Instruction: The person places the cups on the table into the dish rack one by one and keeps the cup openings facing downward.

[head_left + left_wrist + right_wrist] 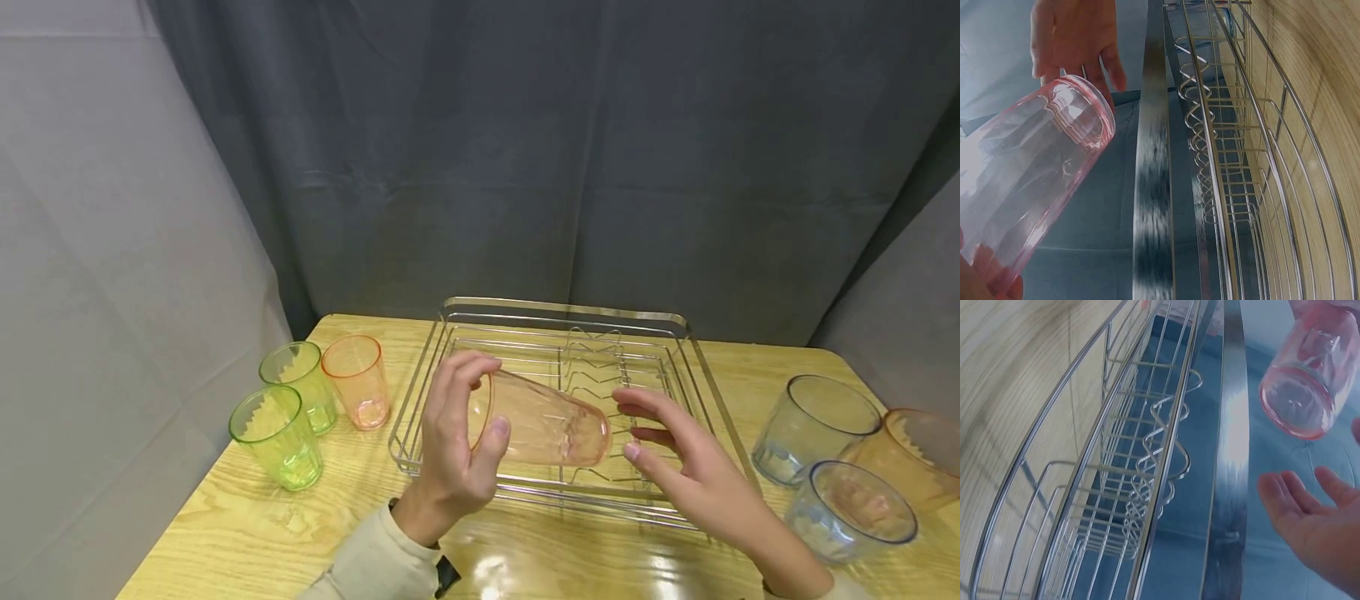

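A clear pinkish-orange tumbler [551, 421] lies tilted on its side in the air above the wire dish rack [517, 302]. My left hand [457, 442] grips it near the rim, thumb on the near side and fingers over the far side. Its base points right, toward my right hand [686, 467], whose fingers are spread and loosely bent a short way from the base. In the right wrist view a gap shows between the tumbler's base [1297, 403] and the right fingertips [1282, 487]. The left wrist view has the tumbler [1035, 162] beside the rack's flat metal rim [1152, 156].
Left of the rack stand two green tumblers [281, 442] and an orange tumbler [360, 387]. On the right are two blue-tinted glasses [813, 425] and an amber one [926, 458]. Wavy wire dividers [596, 375] run inside the rack. A grey curtain [480, 167] hangs behind the wooden table [217, 542].
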Demonstrator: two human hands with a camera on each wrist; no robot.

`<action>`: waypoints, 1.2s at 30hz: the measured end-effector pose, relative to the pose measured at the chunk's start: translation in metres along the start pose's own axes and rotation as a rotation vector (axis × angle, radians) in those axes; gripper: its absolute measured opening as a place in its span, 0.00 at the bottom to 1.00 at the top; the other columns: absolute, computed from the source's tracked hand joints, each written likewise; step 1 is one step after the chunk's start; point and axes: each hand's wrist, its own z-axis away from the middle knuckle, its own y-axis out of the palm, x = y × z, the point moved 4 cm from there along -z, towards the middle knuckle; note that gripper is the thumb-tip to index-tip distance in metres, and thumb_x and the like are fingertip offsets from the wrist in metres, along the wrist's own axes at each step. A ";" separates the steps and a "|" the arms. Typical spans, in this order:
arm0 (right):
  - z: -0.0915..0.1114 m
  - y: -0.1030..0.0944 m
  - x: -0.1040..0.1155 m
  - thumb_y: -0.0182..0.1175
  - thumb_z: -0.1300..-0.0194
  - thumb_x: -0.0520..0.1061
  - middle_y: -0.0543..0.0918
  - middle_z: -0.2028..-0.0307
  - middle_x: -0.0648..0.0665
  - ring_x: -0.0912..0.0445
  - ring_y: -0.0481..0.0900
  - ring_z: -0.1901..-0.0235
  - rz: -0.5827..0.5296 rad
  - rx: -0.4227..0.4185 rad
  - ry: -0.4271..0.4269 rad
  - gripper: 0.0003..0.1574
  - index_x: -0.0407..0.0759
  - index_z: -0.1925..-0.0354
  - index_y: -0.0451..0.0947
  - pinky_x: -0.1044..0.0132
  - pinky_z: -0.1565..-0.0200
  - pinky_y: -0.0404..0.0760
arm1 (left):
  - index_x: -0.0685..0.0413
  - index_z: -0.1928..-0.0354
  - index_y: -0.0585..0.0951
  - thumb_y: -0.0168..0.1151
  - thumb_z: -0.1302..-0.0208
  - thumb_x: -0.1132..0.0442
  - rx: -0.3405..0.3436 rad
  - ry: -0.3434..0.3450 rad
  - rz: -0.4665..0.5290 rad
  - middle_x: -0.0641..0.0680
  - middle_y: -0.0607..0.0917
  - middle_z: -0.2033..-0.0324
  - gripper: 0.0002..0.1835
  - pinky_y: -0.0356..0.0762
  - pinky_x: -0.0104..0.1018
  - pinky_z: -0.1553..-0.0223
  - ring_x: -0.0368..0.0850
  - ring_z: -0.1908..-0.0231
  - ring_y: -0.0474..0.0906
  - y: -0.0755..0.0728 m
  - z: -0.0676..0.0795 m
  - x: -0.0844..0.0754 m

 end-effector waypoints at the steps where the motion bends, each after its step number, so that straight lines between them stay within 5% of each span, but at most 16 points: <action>1: -0.001 0.003 0.000 0.61 0.36 0.30 0.70 0.35 0.61 0.72 0.70 0.39 -0.010 0.022 0.001 0.39 0.47 0.30 0.64 0.82 0.44 0.73 | 0.66 0.49 0.76 0.48 0.48 0.62 -0.003 0.003 0.006 0.61 0.79 0.55 0.24 0.73 0.41 0.54 0.51 0.53 0.75 0.000 0.000 -0.001; 8: -0.004 0.016 0.001 0.69 0.41 0.36 0.74 0.35 0.47 0.73 0.71 0.41 0.009 0.082 0.012 0.46 0.49 0.28 0.63 0.73 0.47 0.80 | 0.67 0.49 0.76 0.47 0.51 0.64 -0.009 0.014 0.044 0.62 0.79 0.56 0.25 0.74 0.41 0.55 0.50 0.55 0.75 0.004 -0.002 -0.006; 14: -0.006 0.022 0.004 0.70 0.43 0.36 0.74 0.36 0.37 0.72 0.74 0.43 -0.076 0.115 0.012 0.50 0.47 0.27 0.60 0.76 0.45 0.77 | 0.67 0.48 0.75 0.46 0.48 0.63 -0.006 0.014 0.050 0.62 0.79 0.55 0.25 0.74 0.41 0.55 0.50 0.55 0.75 0.005 -0.002 -0.007; 26: -0.006 0.024 0.004 0.67 0.41 0.32 0.73 0.37 0.33 0.71 0.74 0.42 -0.172 0.112 0.016 0.49 0.47 0.26 0.58 0.76 0.47 0.79 | 0.67 0.45 0.73 0.44 0.42 0.61 0.018 -0.034 0.052 0.61 0.79 0.53 0.25 0.76 0.41 0.53 0.50 0.52 0.75 0.004 0.002 -0.005; 33: -0.005 0.024 0.005 0.65 0.41 0.29 0.71 0.36 0.59 0.67 0.77 0.45 -0.230 0.105 -0.019 0.48 0.44 0.26 0.58 0.72 0.52 0.83 | 0.67 0.43 0.72 0.43 0.38 0.60 0.031 -0.030 0.039 0.62 0.78 0.50 0.25 0.75 0.41 0.51 0.51 0.51 0.75 0.002 0.005 -0.005; 36: -0.005 0.024 0.005 0.65 0.40 0.29 0.71 0.36 0.61 0.67 0.78 0.46 -0.233 0.095 -0.019 0.48 0.43 0.27 0.59 0.72 0.53 0.83 | 0.68 0.41 0.71 0.44 0.37 0.59 0.048 -0.040 0.020 0.62 0.78 0.48 0.25 0.75 0.41 0.49 0.51 0.49 0.75 0.001 0.007 -0.004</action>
